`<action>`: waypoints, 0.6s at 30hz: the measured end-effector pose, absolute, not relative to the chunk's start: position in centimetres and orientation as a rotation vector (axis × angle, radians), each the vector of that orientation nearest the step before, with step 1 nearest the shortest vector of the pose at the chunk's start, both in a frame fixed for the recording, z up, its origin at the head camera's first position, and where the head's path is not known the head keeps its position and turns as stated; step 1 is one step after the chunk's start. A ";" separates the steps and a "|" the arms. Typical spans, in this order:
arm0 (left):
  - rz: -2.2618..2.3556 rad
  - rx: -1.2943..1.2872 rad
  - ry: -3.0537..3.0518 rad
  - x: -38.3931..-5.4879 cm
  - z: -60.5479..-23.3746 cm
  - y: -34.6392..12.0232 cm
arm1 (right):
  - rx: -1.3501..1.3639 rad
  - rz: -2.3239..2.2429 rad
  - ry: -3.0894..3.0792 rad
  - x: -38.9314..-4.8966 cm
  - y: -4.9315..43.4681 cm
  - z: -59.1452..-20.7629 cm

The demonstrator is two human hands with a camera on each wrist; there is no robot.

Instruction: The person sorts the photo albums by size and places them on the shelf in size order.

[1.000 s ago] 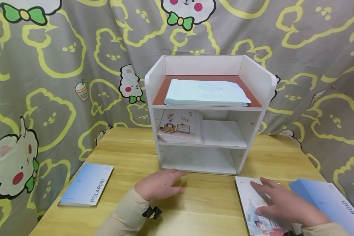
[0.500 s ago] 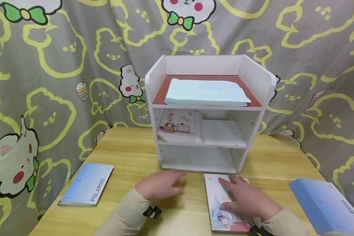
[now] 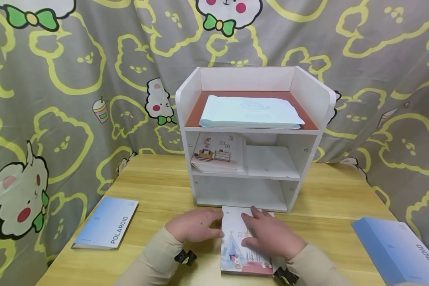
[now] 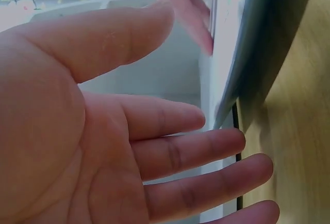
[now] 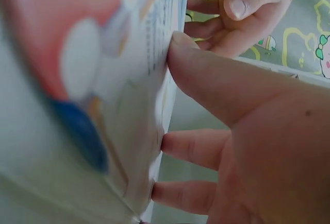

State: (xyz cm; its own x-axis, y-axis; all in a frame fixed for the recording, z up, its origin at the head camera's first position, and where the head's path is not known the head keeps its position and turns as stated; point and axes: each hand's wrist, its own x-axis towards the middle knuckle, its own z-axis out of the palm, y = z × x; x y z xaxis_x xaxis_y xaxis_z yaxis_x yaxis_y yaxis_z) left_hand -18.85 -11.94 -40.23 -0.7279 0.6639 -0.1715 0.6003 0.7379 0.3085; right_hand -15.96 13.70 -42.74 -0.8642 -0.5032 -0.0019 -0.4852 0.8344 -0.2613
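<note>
"Illustrated book (image 3: 232, 248); it has slid leftward along the surface (image 3: 157, 190) and now lies flat between the hands, in front of the shelf unit (image 3: 310, 99); that puts it, I judge, within easy reach of both."

"And the hands?"

"Left hand (image 3: 194, 225): grip loosely spread beside the book's left edge; the views don't settle whether it touches; right hand (image 3: 273, 237): grip spread, fingertips resting on the cover."

"What else is around?"

"Far left, a blue album (image 3: 105, 222) marked POLAROID, well apart; mid-scene, a book stack (image 3: 214, 157) on the middle shelf's left part, with a pale packet (image 3: 252, 113) on the top level; far right, a thick blue box (image 3: 397, 250)."

"Anything in the way?"

"The shelf unit's base, right at the book's far edge; the right hand also hides part of the cover."
</note>
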 end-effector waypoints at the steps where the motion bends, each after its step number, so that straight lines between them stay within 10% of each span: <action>1: 0.335 0.988 2.669 -19.0 -40.3 -12.0 | -0.798 -0.382 2.946 -16.1 13.5 -42.8; 18: 1.103 0.546 2.319 -20.4 -42.2 -13.1 | -0.413 -1.681 2.154 -17.3 22.9 -44.3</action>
